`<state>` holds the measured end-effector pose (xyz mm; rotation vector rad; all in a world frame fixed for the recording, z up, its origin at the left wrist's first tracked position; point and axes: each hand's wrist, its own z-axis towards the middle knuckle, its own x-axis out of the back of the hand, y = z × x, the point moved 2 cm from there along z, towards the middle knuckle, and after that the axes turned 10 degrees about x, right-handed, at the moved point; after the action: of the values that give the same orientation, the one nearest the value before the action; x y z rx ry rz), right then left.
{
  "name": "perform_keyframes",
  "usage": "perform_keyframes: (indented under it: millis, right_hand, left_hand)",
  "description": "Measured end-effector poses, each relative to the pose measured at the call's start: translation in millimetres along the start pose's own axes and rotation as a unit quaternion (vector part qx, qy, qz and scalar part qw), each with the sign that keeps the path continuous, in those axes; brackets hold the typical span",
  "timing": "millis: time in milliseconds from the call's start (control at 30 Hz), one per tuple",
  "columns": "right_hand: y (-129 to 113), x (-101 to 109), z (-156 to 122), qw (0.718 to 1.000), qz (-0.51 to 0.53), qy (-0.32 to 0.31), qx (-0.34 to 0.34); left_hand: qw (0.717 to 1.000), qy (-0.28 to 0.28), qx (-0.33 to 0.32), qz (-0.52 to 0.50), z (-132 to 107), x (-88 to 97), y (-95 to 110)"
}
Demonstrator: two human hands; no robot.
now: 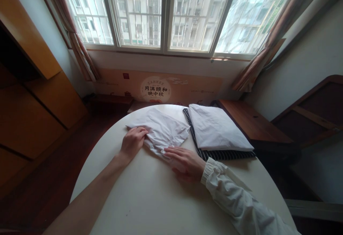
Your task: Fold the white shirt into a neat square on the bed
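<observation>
A crumpled white cloth [163, 129] lies on the round white table [150, 199], near its far side. My left hand [133, 142] rests on the cloth's left edge with the fingers curled and pinching the fabric. Flat on the table lies my right hand [184, 161], fingers stretched out and pressing the cloth's near corner. The right arm wears a white sleeve; the left arm is bare.
A folded white cloth [217, 127] sits on a folded black-and-white striped one [227, 154] at the table's right. A dark wooden bench [249, 120] stands beyond, wooden cabinets [40, 109] at left, a barred window [163, 13] ahead.
</observation>
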<state>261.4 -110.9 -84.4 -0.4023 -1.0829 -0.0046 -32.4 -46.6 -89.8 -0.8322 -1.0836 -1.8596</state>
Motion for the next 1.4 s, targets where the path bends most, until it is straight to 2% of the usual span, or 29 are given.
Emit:
perform_keyframes:
  millis: [100, 167, 233, 300, 400, 533, 667, 733, 800, 867, 967, 1100, 1133, 1200, 1300, 1400]
  right_hand:
    - [-7.7, -9.4, 7.1, 0.999, -0.013, -0.034, 0.012]
    - [-6.2, -9.3, 7.6, 0.999, -0.048, -0.008, 0.002]
    - [3.3, -4.4, 3.3, 0.988, -0.125, 0.058, -0.067]
    - [17.1, 0.6, -4.8, 0.960, -0.202, 0.107, -0.162]
    - [34.7, 2.3, -15.5, 0.933, -0.248, 0.093, -0.243]
    - [37.3, 2.2, -16.6, 0.937, -0.237, 0.082, -0.243]
    - [27.8, 3.0, -9.5, 0.958, -0.173, 0.119, -0.193]
    - [26.6, 1.9, -8.1, 0.964, -0.137, 0.139, -0.179]
    - [29.1, 0.8, -9.9, 0.956, -0.132, 0.169, -0.200]
    - [34.0, 0.6, -13.8, 0.934, -0.149, 0.205, -0.253]
    - [43.6, 4.5, -17.2, 0.908, -0.117, 0.230, -0.331]
    - [61.3, 22.7, -7.0, 0.889, 0.049, 0.183, -0.418]
    - [66.3, 28.5, -2.7, 0.874, 0.101, 0.168, -0.444]
    - [76.0, 39.0, 5.6, 0.827, 0.207, 0.155, -0.500]
    - [87.6, 48.3, 13.3, 0.754, 0.307, 0.192, -0.548]
    - [94.4, 46.7, 13.6, 0.717, 0.358, 0.234, -0.551]
  left_hand:
    - [0.998, 0.019, 0.060, -0.013, -0.4, -0.5, -8.3]
    - [0.996, 0.028, 0.082, -0.023, -2.8, -2.2, -6.9]
    - [0.996, 0.036, 0.084, -0.022, -6.4, -5.4, -1.2]
    - [0.997, 0.041, 0.073, -0.004, -9.7, -9.5, 5.0]
    - [0.998, 0.030, 0.045, 0.017, -11.1, -15.6, 6.5]
    - [0.999, 0.019, 0.038, -0.001, -4.4, -17.3, -6.6]
    - [0.993, 0.051, 0.102, 0.003, 2.0, -8.9, -17.8]
    - [0.990, 0.046, 0.133, -0.018, 2.3, -4.9, -18.0]
    - [0.986, 0.023, 0.152, -0.062, 0.9, -3.6, -15.9]
    - [0.978, -0.008, 0.176, -0.112, -0.7, -5.1, -13.9]
    - [0.953, -0.062, 0.239, -0.173, 1.0, -9.8, -14.8]
    - [0.908, -0.139, 0.304, -0.253, 16.3, -10.2, -18.3]
    - [0.892, -0.156, 0.317, -0.282, 21.5, -8.6, -18.4]
    - [0.850, -0.197, 0.343, -0.347, 30.9, -4.9, -16.7]
    - [0.790, -0.255, 0.367, -0.420, 38.8, -2.6, -9.7]
    - [0.755, -0.259, 0.398, -0.452, 38.9, -7.5, -3.9]
